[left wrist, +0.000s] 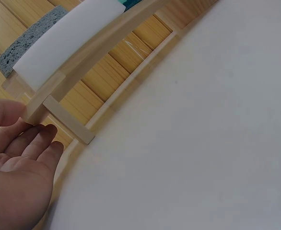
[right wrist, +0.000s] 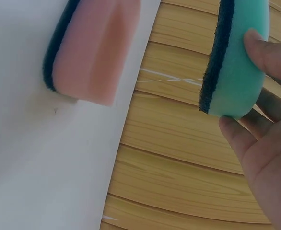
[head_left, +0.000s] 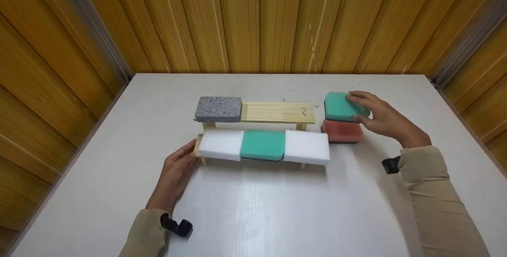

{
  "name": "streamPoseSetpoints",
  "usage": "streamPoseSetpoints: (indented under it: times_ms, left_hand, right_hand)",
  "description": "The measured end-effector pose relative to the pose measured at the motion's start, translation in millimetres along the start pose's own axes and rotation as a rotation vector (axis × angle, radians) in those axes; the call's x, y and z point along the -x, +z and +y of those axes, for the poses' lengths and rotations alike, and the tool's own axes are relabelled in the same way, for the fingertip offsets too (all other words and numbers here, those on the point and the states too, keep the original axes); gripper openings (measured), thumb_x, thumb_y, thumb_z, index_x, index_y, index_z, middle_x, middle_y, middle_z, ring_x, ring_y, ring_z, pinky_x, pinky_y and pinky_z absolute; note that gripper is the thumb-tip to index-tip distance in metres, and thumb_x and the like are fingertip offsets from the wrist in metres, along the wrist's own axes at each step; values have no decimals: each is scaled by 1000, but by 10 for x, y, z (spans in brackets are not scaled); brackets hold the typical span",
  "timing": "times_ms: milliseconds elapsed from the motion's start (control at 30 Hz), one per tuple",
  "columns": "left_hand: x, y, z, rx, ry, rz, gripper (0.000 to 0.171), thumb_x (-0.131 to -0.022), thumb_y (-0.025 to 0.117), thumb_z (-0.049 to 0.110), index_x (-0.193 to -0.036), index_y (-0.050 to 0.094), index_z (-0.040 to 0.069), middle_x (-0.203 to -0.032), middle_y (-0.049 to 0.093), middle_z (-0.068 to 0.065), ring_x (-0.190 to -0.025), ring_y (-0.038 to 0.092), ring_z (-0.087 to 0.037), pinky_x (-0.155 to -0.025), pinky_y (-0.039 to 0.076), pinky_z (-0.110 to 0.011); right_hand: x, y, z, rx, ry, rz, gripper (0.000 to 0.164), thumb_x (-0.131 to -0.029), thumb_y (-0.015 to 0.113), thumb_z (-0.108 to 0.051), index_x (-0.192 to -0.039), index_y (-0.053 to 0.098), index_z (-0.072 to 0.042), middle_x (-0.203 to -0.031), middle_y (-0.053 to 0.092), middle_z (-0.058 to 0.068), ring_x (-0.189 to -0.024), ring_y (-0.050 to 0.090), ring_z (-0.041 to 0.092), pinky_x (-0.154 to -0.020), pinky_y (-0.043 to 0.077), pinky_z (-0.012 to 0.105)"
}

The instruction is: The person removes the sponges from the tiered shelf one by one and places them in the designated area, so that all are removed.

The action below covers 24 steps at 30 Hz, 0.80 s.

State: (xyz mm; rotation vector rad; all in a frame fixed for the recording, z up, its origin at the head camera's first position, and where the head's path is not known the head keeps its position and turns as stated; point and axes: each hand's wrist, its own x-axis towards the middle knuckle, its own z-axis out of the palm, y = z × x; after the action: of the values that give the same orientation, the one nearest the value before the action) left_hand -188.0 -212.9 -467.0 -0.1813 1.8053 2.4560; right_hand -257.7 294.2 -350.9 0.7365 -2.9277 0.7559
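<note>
In my right hand a green sponge with a dark scouring layer underneath is held by the thumb and fingers. It hangs above the table, beyond a pink sponge that lies there. My left hand pinches the left end of the front board of a small two-level wooden rack, thumb on top and fingers below. Along that front board sit a white sponge, a second green sponge and another white sponge, side by side. A speckled grey sponge rests on the left of the rear board.
The rack stands on a white table. Yellow wood-patterned panels rise behind the table and at both sides. A black wrist mount sticks out from the left sleeve, another mount from the right sleeve.
</note>
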Motion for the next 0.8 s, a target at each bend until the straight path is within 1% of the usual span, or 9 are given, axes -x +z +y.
streamPoseSetpoints:
  times_ms: [433,800]
  left_hand:
    - [0,5,-2,8,-4,11,49,-96,46,-3,-145,39,0,-153,36,-11,-139,38,-22,-111,39,-27]
    - [1,9,-1,22,-3,13,49,-96,49,-1,-144,40,1,-151,39,-10,-138,40,-21,-108,43,-24]
  right_hand:
    - [101,11,170,-16,43,-20,57,-91,61,-2,-144,39,2,-150,30,26,-136,27,52,-106,28,69]
    - [223,26,337,-14,89,-41,60,-91,61,-2,-146,36,2,-151,27,27,-138,22,52,-108,25,70]
